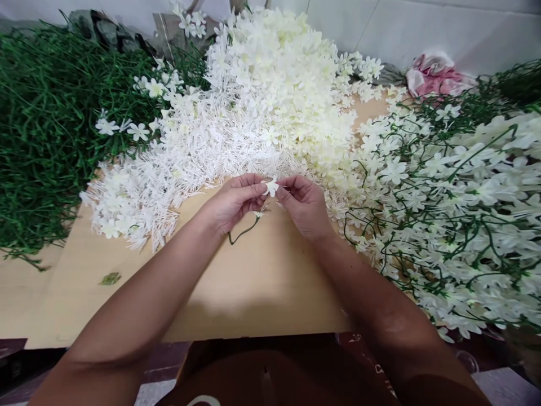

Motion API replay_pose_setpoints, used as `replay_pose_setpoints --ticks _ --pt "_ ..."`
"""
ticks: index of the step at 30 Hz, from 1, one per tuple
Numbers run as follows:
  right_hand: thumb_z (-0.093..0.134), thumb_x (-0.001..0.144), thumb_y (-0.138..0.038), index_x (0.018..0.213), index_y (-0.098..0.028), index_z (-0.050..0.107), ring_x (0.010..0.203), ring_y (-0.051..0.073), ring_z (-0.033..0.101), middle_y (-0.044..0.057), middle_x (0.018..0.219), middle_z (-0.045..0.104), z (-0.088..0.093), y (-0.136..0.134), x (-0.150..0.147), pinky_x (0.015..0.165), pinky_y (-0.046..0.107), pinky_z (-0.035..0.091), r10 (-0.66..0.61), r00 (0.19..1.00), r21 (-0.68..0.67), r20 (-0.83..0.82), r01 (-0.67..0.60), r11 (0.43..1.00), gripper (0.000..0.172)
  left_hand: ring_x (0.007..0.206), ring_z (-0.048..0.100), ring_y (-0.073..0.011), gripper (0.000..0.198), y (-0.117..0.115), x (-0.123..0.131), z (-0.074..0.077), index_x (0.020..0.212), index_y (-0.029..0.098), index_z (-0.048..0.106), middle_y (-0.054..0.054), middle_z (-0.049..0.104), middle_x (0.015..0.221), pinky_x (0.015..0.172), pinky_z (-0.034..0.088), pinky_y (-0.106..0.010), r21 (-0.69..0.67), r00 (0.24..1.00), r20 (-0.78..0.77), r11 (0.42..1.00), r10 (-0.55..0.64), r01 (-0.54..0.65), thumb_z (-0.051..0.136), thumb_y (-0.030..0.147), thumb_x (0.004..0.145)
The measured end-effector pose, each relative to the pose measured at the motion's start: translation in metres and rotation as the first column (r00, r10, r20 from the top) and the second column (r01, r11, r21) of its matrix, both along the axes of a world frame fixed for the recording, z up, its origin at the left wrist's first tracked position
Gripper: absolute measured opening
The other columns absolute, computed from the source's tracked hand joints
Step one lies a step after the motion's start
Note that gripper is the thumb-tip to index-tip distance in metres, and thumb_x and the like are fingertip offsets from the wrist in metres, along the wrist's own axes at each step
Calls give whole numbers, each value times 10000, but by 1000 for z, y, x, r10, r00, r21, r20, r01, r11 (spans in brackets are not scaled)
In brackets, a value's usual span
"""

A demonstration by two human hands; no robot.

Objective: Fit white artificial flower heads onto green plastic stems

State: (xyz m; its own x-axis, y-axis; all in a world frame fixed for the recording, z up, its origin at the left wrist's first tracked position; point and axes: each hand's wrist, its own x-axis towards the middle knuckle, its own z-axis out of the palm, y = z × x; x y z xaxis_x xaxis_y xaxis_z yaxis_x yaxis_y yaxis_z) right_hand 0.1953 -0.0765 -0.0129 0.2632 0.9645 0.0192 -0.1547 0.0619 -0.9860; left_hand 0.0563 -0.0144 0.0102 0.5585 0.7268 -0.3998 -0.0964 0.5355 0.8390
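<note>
My left hand (242, 200) and my right hand (305, 204) meet over the middle of the board, fingertips close together. Between them is a small white artificial flower (271, 186), pinched from both sides. A green artificial stem (244, 232) with a small pale tip hangs below my left hand, its upper part going behind the fingers. Just beyond my hands lies a large heap of loose white flowers (287, 84) with thin white stalks (224, 148) pointing toward me.
Green stems (63, 124) are piled at the left. Flowers on green stems (460, 214) cover the right side. A tan board (253, 282) lies under everything, with a small green scrap (110, 278) on it. A pink and white bag (437, 76) rests by the tiled wall (414, 28).
</note>
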Motion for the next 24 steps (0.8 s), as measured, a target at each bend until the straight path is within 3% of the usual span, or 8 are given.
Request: replay_pose_setpoints --ticks 4,9,12,24 --pt "803 651 -487 742 -200 626 623 105 606 -25 665 662 1 -1 -2 634 270 530 -1 1000 29 24 0 1000 349 523 479 -62 258 -2 1 0 663 146 575 30 556 572 533 389 -212 81 999 -35 997 -1 4 796 233 563" --pt "749 713 -465 740 -195 609 598 84 558 -38 653 613 -1 -2 0 612 253 495 -43 990 23 134 40 999 305 602 516 -74 216 -2 0 4 760 164 624 34 582 663 606 425 -217 310 985 -95 945 141 -106 763 208 601" --pt "734 727 -445 747 -192 604 607 84 559 -36 666 609 -2 -2 1 622 253 495 -56 987 23 153 53 998 285 631 528 -81 209 -2 -1 6 782 157 648 21 603 692 629 433 -222 400 985 -131 915 112 -51 758 249 630" --pt "675 814 -398 777 -218 583 726 127 570 0 771 605 -3 -7 -1 702 301 512 -152 936 198 318 91 976 205 657 565 -113 300 -6 -1 10 739 154 615 5 610 681 642 457 -246 473 983 -175 881 58 32 802 349 609"
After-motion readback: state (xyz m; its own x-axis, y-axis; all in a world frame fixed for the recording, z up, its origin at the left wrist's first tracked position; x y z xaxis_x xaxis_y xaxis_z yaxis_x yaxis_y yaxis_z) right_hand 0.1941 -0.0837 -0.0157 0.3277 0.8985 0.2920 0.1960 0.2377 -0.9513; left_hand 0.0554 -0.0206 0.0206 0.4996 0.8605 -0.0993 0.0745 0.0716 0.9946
